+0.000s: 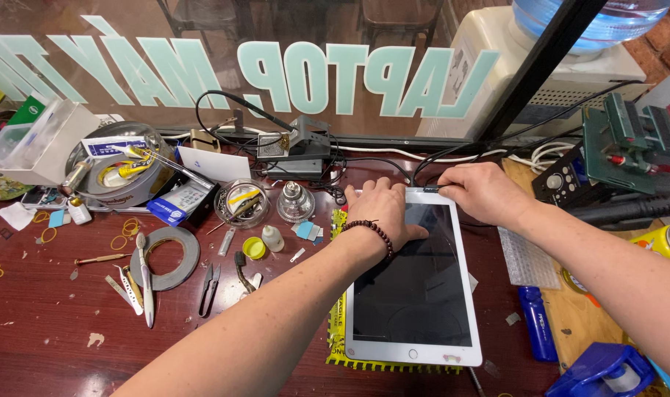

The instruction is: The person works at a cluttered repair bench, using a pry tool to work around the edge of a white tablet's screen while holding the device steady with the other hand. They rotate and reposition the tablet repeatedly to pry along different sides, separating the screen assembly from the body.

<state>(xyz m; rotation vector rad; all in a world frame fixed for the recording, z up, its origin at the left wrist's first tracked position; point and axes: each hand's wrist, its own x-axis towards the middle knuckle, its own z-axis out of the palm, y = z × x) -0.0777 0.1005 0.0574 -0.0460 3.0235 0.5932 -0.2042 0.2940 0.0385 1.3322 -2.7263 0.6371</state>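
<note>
Both hands rest on the white tablet's (414,294) far end.

1. One white-framed tablet with a dark glass screen (416,287).
2. Two bare hands: left hand (382,213), right hand (482,192).
3. One grey roll of tape (166,257).
4. One small round yellow cap (253,248).
5. One blue plastic bottle lying flat (537,323).
6. One dark beaded bracelet (375,234).

A white tablet (416,294) with a dark screen lies flat, face up, on a yellow mat (340,323).
</note>
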